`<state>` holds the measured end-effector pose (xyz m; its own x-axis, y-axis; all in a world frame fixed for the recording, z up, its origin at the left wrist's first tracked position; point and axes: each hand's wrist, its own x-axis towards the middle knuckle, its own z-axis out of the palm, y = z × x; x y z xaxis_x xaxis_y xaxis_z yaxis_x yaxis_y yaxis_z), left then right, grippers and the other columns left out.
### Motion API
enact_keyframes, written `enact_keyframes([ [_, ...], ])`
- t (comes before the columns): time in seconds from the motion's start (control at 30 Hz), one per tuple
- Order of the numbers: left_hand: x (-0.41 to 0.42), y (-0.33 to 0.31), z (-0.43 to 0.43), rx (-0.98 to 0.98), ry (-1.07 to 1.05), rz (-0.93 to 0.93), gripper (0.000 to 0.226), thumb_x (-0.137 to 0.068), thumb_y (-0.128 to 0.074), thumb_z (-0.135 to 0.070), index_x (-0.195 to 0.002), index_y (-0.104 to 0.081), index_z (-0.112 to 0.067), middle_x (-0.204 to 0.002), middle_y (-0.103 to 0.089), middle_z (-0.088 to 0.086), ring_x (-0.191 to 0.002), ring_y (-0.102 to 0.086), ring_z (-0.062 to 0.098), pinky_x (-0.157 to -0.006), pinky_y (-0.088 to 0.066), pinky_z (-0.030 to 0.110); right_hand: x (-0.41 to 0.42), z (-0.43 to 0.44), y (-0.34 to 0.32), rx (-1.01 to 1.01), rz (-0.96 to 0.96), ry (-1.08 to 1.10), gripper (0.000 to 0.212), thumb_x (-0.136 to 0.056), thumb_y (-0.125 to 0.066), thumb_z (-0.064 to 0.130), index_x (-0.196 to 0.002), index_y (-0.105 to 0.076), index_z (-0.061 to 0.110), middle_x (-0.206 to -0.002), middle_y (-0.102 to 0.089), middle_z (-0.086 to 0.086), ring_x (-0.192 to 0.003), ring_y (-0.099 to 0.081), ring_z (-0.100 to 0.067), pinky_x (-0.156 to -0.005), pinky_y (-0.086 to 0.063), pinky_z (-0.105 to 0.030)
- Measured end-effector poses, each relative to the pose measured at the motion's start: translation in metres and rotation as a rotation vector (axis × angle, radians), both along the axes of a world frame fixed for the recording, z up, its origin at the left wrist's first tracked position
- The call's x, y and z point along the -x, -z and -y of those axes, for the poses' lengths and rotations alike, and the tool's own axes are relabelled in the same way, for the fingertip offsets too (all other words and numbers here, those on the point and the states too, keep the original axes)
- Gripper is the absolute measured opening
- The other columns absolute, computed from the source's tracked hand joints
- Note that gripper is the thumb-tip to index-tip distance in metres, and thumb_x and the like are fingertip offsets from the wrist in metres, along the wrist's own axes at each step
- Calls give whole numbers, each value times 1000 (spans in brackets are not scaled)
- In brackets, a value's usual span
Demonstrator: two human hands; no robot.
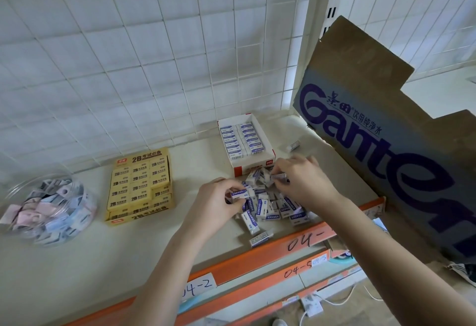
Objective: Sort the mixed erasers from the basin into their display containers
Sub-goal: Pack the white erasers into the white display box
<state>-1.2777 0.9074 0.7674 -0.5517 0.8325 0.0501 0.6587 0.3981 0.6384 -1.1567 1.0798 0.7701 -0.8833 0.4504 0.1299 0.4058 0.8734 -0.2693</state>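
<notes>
Pinching one white-and-blue eraser (239, 193) between thumb and fingertips, the left hand (213, 202) sits at the 9 o'clock edge of the loose eraser pile (273, 207) on the shelf (128, 253). The right hand (304, 178) is at the pile's 1 o'clock edge, its fingers curled narrowly round a second eraser (279, 177).

At 12 o'clock from the pile, touching its far edge, stands the white display box (244, 167) with red trim. It holds two neat rows of the same white-and-blue erasers. At 9 o'clock from the pile, apart from it, lies the yellow box (136, 218) filled with yellow 2B erasers. Further out at 9 o'clock is a clear round tub (15, 186) of pastel erasers.

One stray eraser (293, 145) lies at 1 o'clock, beyond the right hand. Another single eraser (260, 238) lies at 6 o'clock, near the orange shelf edge (257, 256). A printed cardboard carton (386, 160) leans at 3 o'clock.
</notes>
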Motion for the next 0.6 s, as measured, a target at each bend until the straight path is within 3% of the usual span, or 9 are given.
enact_keyframes([
  [0.17, -2, 0, 0, -19, 3, -9, 28, -83, -70, -16, -111, -68, -21, -105, -63, -11, -79, -53, -6, -72, -37, -3, -1, -3, -1, 45, 36, -50, 9, -89, -59, 28, -96, -63, 24, -101, -63, 8, -103, -49, -14, -94, -36, -33],
  [0.37, 1, 0, -4, 42, 12, -39, 32, -83, -69, -20, -114, -67, -22, -109, -63, -8, -87, -57, 2, -71, -40, 2, 4, -8, -4, 91, 72, -82, 32, -92, -56, 16, -124, -60, 17, -120, -59, -2, -113, -52, -17, -96, -43, -29],
  [0.5, 9, -7, -9, 107, 38, -115, 31, -83, -67, -24, -114, -67, -24, -107, -66, -7, -89, -57, 4, -77, -45, 16, 7, -12, -11, 130, 100, -99, 28, -91, -56, 12, -116, -65, 18, -115, -60, 3, -103, -55, -12, -93, -46, -26],
  [0.6, 24, -24, -15, 44, 21, -131, 30, -82, -71, -21, -112, -68, -21, -99, -66, -11, -77, -56, -3, -70, -42, 3, 12, -16, -29, 218, 23, -92, 21, -89, -61, 14, -108, -68, 18, -105, -63, 5, -91, -59, -6, -85, -48, -18],
])
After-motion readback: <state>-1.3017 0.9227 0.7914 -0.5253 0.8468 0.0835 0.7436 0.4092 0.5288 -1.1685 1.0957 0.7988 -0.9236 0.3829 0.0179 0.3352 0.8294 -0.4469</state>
